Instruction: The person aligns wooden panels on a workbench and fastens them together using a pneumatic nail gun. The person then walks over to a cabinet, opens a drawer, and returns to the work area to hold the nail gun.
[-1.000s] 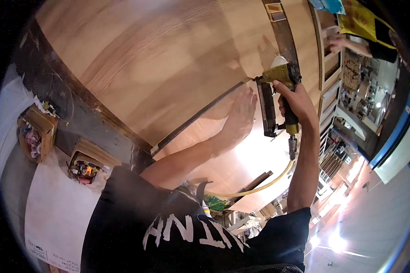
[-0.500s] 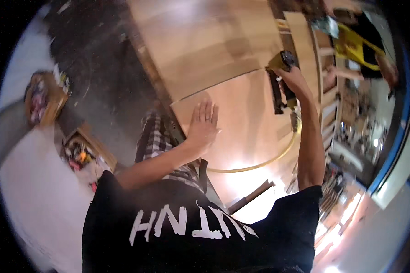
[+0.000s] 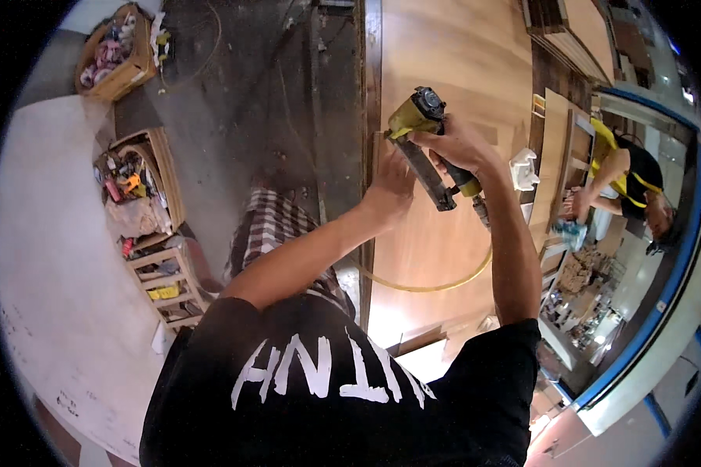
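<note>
My right hand (image 3: 463,148) grips a yellow-and-black air nail gun (image 3: 417,117) by its handle. The tool's head hangs over the left part of a pale wooden panel (image 3: 436,249), its long magazine slanting down to the right. A yellow air hose (image 3: 424,289) runs from the handle end and curves across the panel. Close beside the magazine, my left hand (image 3: 389,191) lies on the panel near its left edge. Its fingers stretch forward, with some of them hidden behind the nail gun.
At right, a co-worker in black and yellow (image 3: 635,171) handles something bluish. A white plastic piece (image 3: 524,170) lies on the wood nearby. Stacked boards (image 3: 572,35) stand at the far right. Leftward on the floor are cardboard boxes (image 3: 163,183) of odds and ends and a wooden rack (image 3: 167,284).
The nail gun has moved left across the panel, from its right side to beside my left hand. My view has turned, so the panel's left edge now runs nearly straight up.
</note>
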`<state>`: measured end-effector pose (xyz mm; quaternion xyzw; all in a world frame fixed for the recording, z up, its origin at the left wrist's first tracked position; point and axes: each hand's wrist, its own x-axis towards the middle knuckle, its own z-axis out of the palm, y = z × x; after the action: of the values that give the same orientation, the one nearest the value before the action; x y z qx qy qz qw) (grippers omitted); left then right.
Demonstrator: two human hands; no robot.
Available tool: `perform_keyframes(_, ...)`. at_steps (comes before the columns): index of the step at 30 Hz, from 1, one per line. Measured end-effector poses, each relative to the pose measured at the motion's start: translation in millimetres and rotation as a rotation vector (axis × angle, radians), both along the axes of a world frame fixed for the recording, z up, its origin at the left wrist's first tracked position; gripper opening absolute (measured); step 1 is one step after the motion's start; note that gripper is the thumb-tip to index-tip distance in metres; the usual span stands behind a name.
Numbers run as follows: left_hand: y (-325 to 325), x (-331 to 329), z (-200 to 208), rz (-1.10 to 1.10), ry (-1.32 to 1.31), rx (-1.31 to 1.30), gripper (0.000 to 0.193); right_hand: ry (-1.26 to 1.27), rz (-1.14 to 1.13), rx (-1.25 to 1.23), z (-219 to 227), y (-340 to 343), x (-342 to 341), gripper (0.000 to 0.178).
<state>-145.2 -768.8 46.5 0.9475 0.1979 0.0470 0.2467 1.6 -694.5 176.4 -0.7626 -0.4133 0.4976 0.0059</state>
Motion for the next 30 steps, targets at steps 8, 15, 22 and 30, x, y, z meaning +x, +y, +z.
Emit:
perform_keyframes(8,21.9,0.9,20.3,-0.101,0.083,-0.150,0.053,-0.027,-0.034,-0.043,-2.5,4.7,-5.6,0.024)
perform_keyframes(15,26.1,0.5,33.2,-0.182,0.193,-0.196,0.054,0.000,-0.087,-0.058,2.2,5.2,-11.1,0.027)
perform_keyframes(22,13.2,12.0,7.4,-0.030,0.094,-0.204,0.051,-0.046,-0.081,-0.088,4.2,12.3,-16.9,0.028)
perform_keyframes(30,10.7,12.1,-0.8,-0.079,0.051,-0.101,0.063,-0.213,0.060,-0.120,0.9,23.2,-33.1,0.028)
